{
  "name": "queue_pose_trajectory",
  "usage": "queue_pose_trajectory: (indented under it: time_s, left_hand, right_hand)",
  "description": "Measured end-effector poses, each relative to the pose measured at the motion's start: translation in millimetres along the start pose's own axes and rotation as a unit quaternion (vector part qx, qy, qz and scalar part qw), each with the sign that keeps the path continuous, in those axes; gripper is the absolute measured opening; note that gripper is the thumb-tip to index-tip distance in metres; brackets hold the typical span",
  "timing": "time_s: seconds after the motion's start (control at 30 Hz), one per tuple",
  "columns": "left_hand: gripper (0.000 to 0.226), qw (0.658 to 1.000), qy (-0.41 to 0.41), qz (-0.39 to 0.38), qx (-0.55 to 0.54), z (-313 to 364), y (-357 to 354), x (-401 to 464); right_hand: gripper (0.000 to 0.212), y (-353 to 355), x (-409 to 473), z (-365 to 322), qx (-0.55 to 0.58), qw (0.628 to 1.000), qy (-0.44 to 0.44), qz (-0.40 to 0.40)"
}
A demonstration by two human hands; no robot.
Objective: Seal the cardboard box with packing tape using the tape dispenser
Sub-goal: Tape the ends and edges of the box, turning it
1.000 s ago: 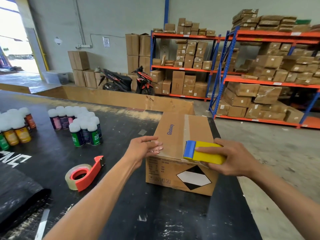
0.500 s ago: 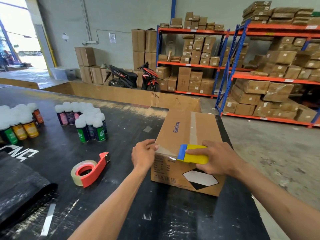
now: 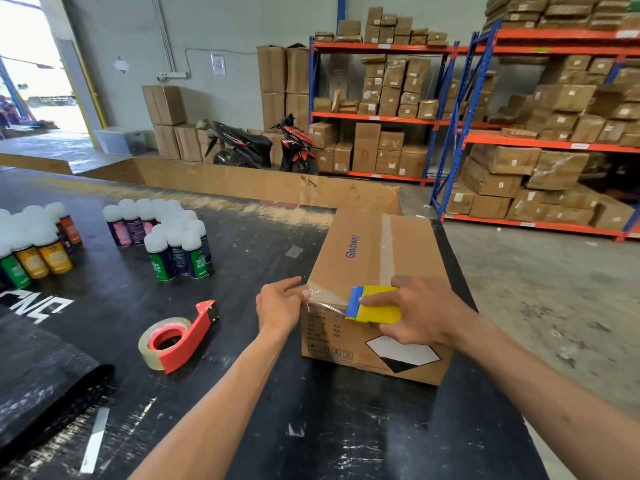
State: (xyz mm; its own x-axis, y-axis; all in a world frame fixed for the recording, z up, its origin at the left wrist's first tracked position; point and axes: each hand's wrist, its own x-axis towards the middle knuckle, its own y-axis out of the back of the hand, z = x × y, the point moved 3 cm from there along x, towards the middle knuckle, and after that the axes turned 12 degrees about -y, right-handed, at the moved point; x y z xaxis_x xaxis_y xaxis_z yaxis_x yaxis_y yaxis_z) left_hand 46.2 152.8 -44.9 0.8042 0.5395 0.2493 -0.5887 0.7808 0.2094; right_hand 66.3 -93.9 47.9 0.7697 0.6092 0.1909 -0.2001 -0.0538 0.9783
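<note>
A closed cardboard box (image 3: pixel 349 265) marked "Glodway" lies on the black table (image 3: pixel 242 427), with a strip of clear tape running along its top seam. My right hand (image 3: pixel 419 310) grips a yellow and blue tape dispenser (image 3: pixel 374 304) pressed against the box's near top edge. Clear tape stretches from it leftward along that edge. My left hand (image 3: pixel 280 304) pinches the tape's end at the box's near left corner. A second dispenser, red with a roll of clear tape (image 3: pixel 176 336), lies on the table left of the box, untouched.
Two groups of white-capped spray cans (image 3: pixel 173 237) (image 3: pixel 34 244) stand at the table's left. A folded black sheet (image 3: pixel 41 382) lies at the near left. A cardboard wall (image 3: pixel 242 183) borders the table's far side. Shelves of boxes (image 3: pixel 519 133) and a motorbike (image 3: pixel 263 147) stand beyond.
My right hand has lowered the yellow dispenser from above the box top onto its near edge. My left hand closed on the tape end at the left corner.
</note>
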Motion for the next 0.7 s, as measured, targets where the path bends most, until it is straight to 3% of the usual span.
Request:
queue_pose_trajectory:
  time_s: [0.1, 0.23, 0.3, 0.37, 0.43, 0.53, 0.6, 0.63, 0.7]
  left_hand:
    - [0.05, 1.0, 0.004, -0.015, -0.005, -2, 1, 1]
    - [0.087, 0.994, 0.062, -0.053, -0.073, -10, 8, 14]
    - [0.075, 0.993, 0.083, -0.041, -0.068, -8, 19, 19]
    - [0.056, 0.997, -0.015, 0.0, 0.081, 1, 31, 18]
    - [0.043, 0.958, -0.223, 0.019, 0.18, 20, 27, 8]
    - [0.044, 0.832, -0.475, -0.124, 0.258, 30, -9, 6]
    - [0.05, 0.754, -0.526, -0.22, 0.326, 19, -31, 11]
    - [0.054, 0.736, -0.522, -0.254, 0.349, 12, -37, 14]
    - [0.068, 0.746, -0.485, -0.286, 0.356, -3, -43, 19]
  right_hand:
    - [0.049, 0, 2, -1, -0.006, 1.0, -0.003, -0.003]
    - [0.05, 1, 4, -1, -0.003, 1.0, -0.009, -0.013]
    - [0.05, 3, 5, 0, 0.001, 1.0, -0.012, -0.019]
    - [0.049, 3, 5, 1, 0.006, 1.0, -0.012, -0.022]
    - [0.049, 2, 6, 0, 0.009, 1.0, -0.011, -0.024]
    - [0.049, 2, 8, -1, 0.011, 1.0, -0.012, -0.025]
    - [0.05, 3, 8, 0, 0.012, 0.999, -0.014, -0.028]
    - [0.05, 4, 8, 1, 0.011, 0.999, -0.014, -0.03]
    - [0.049, 5, 8, -1, 0.007, 0.999, -0.012, -0.036]
